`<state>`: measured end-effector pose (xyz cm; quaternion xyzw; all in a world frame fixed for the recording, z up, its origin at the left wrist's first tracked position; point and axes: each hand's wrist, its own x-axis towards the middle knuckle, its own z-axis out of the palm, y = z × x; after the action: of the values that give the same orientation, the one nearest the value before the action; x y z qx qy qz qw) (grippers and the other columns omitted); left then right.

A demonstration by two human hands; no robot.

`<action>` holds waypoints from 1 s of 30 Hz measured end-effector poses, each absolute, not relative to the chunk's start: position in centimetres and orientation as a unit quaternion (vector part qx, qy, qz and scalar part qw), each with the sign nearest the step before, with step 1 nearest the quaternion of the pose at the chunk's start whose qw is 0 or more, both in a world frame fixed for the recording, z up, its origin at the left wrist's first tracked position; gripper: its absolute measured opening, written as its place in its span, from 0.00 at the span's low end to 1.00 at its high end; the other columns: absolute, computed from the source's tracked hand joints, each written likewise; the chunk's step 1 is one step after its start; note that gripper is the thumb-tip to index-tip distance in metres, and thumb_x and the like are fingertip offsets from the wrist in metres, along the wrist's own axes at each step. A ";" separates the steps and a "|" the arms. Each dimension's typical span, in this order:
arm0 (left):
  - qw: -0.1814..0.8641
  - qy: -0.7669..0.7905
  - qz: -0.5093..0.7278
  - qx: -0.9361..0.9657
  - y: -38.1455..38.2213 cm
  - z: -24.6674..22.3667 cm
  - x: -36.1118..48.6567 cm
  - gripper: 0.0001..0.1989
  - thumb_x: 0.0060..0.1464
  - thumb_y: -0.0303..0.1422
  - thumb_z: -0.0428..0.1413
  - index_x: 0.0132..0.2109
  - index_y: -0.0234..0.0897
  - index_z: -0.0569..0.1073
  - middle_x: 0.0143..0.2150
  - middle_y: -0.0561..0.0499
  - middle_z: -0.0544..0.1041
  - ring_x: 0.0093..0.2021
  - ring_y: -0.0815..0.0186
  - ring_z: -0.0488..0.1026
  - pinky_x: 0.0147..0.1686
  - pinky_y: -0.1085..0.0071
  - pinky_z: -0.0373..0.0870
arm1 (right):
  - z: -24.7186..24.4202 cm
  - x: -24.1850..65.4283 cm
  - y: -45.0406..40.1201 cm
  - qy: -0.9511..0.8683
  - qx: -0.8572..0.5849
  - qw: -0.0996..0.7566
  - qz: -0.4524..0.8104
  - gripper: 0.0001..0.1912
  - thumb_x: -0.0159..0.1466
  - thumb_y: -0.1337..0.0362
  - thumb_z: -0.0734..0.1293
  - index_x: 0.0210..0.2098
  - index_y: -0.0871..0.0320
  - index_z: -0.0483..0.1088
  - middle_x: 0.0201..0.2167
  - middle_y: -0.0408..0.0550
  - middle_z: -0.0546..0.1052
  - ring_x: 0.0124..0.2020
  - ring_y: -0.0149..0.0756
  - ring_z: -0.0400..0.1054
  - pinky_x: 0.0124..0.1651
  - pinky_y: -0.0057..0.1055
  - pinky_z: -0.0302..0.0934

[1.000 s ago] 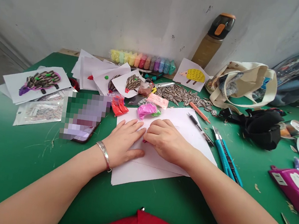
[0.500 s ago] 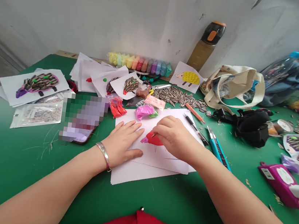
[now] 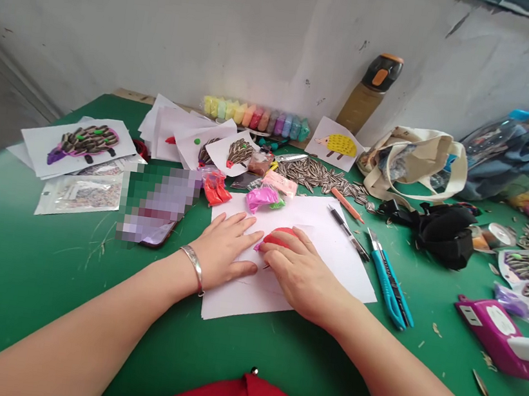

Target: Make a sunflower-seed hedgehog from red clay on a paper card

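On the white paper (image 3: 332, 278), my left hand (image 3: 223, 251) lies flat with its fingers spread, holding the sheet's left side. My right hand (image 3: 303, 274) rests over a flattened piece of red clay (image 3: 283, 234), its fingers stretched across the top. They cover most of the clay, and the thumb is partly hidden. A small purple clay tip (image 3: 257, 246) peeks out at the clay's left end, close to my left fingers. Just behind the hands sit a pink clay packet (image 3: 262, 199) and a red clay packet (image 3: 216, 188).
Sunflower seeds (image 3: 313, 175) are heaped behind the paper. A pen (image 3: 348, 234), an orange pencil (image 3: 347, 205) and a blue utility knife (image 3: 390, 283) lie to the right. At the left are a phone (image 3: 159, 217) and a seed-covered hedgehog picture (image 3: 86, 142). A bottle (image 3: 368, 95) stands by the wall.
My right hand has gone from a pinch above the red clay to fingers laid across it, turned leftward. My left hand still presses the paper. The view has shifted slightly.
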<state>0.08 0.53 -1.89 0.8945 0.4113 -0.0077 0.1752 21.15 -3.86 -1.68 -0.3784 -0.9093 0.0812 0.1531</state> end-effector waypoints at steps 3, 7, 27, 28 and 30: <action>0.169 0.405 0.009 0.899 0.5 -2.1 0.1 0.30 0.57 0.45 0.55 0.64 0.42 0.63 0.68 0.40 0.58 0.68 0.47 0.52 0.64 0.43 0.49 | -2.1 21.4 -3.9 -0.907 -0.383 0.159 0.073 0.10 0.69 0.73 0.56 0.41 0.56 0.67 0.50 0.49 0.75 0.60 0.44 0.58 0.65 0.55 0.46; 0.166 0.403 0.016 0.900 0.5 -2.4 0.0 0.30 0.57 0.45 0.55 0.64 0.41 0.63 0.68 0.40 0.58 0.68 0.47 0.52 0.64 0.43 0.48 | -2.3 21.4 -4.1 -0.909 -0.380 0.158 0.057 0.10 0.68 0.75 0.57 0.40 0.57 0.67 0.56 0.48 0.72 0.64 0.47 0.53 0.67 0.57 0.43; 0.182 0.407 0.006 0.895 0.7 -2.2 0.0 0.30 0.58 0.47 0.54 0.64 0.40 0.64 0.68 0.39 0.59 0.68 0.45 0.51 0.63 0.39 0.48 | -2.4 20.9 -3.9 -0.908 -0.376 0.151 0.110 0.09 0.70 0.71 0.55 0.37 0.57 0.64 0.49 0.47 0.75 0.64 0.44 0.53 0.68 0.52 0.41; 0.179 0.404 0.009 0.897 0.7 -2.3 0.0 0.30 0.59 0.48 0.53 0.64 0.40 0.63 0.68 0.39 0.59 0.68 0.46 0.51 0.63 0.40 0.48 | -2.4 20.9 -4.0 -0.909 -0.373 0.147 0.111 0.09 0.70 0.71 0.54 0.37 0.57 0.64 0.48 0.47 0.75 0.64 0.44 0.54 0.68 0.52 0.41; 0.169 0.400 0.018 0.901 0.7 -2.7 -0.1 0.30 0.59 0.49 0.52 0.64 0.41 0.63 0.68 0.40 0.59 0.68 0.46 0.51 0.63 0.40 0.48 | -2.3 20.8 -4.1 -0.911 -0.369 0.144 0.112 0.10 0.70 0.71 0.54 0.38 0.57 0.65 0.47 0.47 0.76 0.63 0.43 0.55 0.68 0.52 0.41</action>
<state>-0.13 0.66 -2.68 0.9006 0.4002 0.0180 0.1686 20.84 -4.13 -2.29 -0.3693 -0.9112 0.1116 0.1444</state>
